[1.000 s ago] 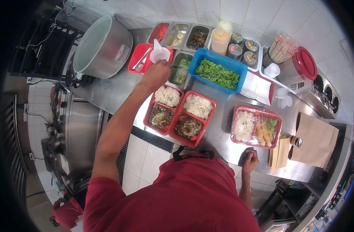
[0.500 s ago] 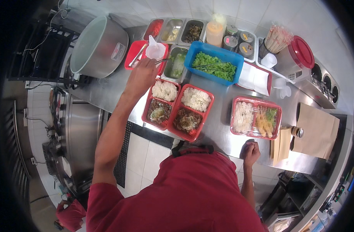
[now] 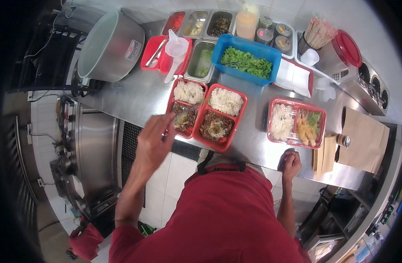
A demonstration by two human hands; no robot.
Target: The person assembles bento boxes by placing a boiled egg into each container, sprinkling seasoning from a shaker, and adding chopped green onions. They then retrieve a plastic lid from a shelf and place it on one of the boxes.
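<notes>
Change: half a second before, the left hand [image 3: 155,136] had been stretched far out to the white plastic scoop [image 3: 174,48] at the red rectangular tub [image 3: 161,55]; it had since drawn back to the near edge of the stainless steel worktop [image 3: 135,98], leaving the scoop standing in the tub.
Left hand: empty as far as could be seen, fingers loosely spread, hovering at the near left corner of the left red two-compartment meal tray [image 3: 185,107].
Left tray: white rice in the far compartment, dark meat with a pale topping in the near one; it lay touching the right red two-compartment meal tray [image 3: 220,116], filled the same way.
Meaning: judged from the hand's return, the scooping step looked finished and the work had shifted to the two filled trays.
Behind the trays: blue rectangular bin of green lettuce [image 3: 247,59], well apart from the hand.
Right of them: red tray under a clear lid [image 3: 297,122], holding rice and fried pieces.
Right hand: curled into a narrow fist [image 3: 291,162] on the near worktop edge, holding nothing visible.
Far right: flat brown paper bag [image 3: 363,138].
</notes>
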